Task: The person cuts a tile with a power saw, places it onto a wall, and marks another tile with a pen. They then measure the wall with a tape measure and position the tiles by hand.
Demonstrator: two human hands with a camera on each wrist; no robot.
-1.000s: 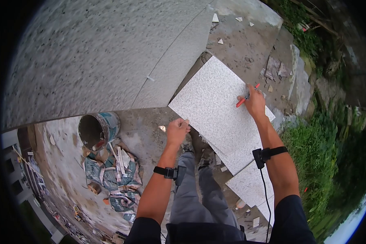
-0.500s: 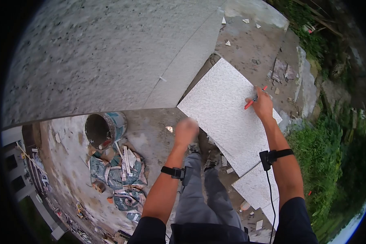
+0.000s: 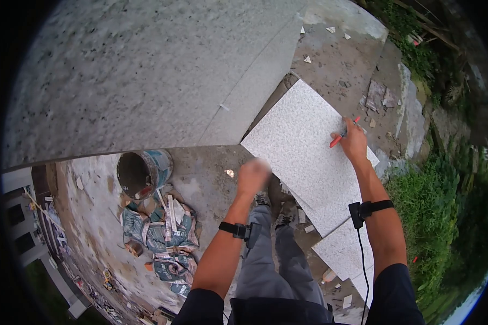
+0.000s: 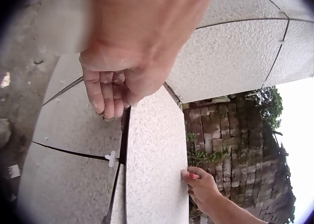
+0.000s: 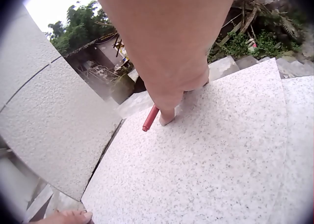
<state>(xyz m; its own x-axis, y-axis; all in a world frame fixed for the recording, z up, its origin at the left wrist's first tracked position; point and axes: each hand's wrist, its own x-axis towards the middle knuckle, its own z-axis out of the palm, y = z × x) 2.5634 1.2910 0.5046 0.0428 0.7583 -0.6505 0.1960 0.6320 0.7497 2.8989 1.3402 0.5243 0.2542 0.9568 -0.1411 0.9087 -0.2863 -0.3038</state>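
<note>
A large speckled white tile (image 3: 301, 138) lies under both hands. My right hand (image 3: 355, 142) holds a red marker (image 3: 336, 141) across its fingers and rests at the tile's far edge. In the right wrist view, one red end of the marker (image 5: 150, 119) sticks out beside the thumb. My left hand (image 3: 253, 177), blurred in the head view, is at the near edge of the tile. In the left wrist view, its curled fingers (image 4: 105, 98) and thumb meet right at that edge; I cannot tell whether they grip it.
A tiled wall (image 3: 162, 81) rises on the left. Below it stand a bucket (image 3: 138, 176) and torn bags (image 3: 165, 230). More speckled tiles (image 3: 344, 246) lie near my legs. A white spacer (image 4: 111, 158) sits in a tile joint. Grass (image 3: 423, 216) borders the right side.
The head view has shifted, so the whole scene slides slightly right. My left hand has become blurred at the tile's near edge. The right hand keeps its place with the red marker.
</note>
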